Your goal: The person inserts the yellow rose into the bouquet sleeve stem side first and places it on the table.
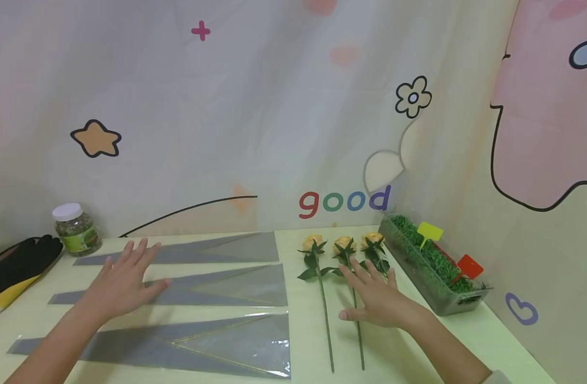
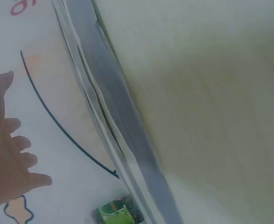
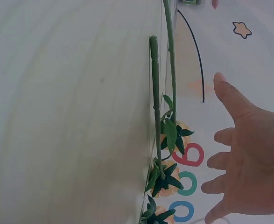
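Note:
In the head view my left hand is spread above the grey flower-wrapping sleeves, fingers straight, holding nothing. Three flat sleeves lie in rows: a back one, a middle one and a front one with gold lines. My right hand, also spread, hovers over artificial yellow roses and covers part of them. The left rose, middle rose and right rose lie with blossoms toward the wall. In the right wrist view, the right hand grips nothing.
A clear box of green grass with a yellow tag and a red tag stands at the right. At the back left is a white-lidded jar, beside black-and-yellow gloves. A printed cloth backs the table.

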`<action>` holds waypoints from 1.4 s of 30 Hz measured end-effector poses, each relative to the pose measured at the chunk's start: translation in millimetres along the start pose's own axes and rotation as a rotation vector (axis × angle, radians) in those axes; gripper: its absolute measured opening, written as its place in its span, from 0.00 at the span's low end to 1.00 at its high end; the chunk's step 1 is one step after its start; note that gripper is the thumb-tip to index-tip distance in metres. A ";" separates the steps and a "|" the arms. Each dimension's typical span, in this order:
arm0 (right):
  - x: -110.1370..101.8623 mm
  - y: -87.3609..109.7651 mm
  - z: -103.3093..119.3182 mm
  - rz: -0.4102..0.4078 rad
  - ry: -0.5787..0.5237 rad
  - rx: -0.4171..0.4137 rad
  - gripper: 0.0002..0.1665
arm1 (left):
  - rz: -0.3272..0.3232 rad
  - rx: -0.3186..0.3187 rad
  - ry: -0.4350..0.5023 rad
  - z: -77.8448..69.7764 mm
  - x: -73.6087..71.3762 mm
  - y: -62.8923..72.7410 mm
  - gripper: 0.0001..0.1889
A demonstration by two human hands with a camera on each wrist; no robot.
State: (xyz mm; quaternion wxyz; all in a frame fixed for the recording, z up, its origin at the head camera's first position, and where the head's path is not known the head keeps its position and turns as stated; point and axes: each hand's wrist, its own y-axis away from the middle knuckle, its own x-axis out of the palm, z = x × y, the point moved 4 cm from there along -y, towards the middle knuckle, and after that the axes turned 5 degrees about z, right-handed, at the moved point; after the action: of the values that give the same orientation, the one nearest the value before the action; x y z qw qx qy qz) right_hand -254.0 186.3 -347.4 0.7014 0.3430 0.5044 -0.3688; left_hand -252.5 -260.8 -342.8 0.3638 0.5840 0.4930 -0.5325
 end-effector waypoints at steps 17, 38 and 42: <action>0.4 0.3 -1.0 -0.011 0.003 0.009 0.55 | 0.094 -0.082 0.101 1.8 29.5 -71.9 0.43; 2.5 -2.6 5.0 0.003 0.005 -0.010 0.55 | 0.316 -0.272 0.216 13.8 63.6 -92.1 0.38; -0.4 -7.4 9.9 0.008 0.041 -0.018 0.54 | 0.343 -0.276 0.241 10.9 62.5 -90.8 0.38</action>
State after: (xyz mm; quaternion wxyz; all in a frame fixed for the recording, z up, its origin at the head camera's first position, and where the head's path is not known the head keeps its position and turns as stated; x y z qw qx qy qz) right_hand -255.9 174.2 -345.3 0.6955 0.3461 0.5207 -0.3541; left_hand -346.2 -236.7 -396.8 0.4637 0.6635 0.4944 -0.3169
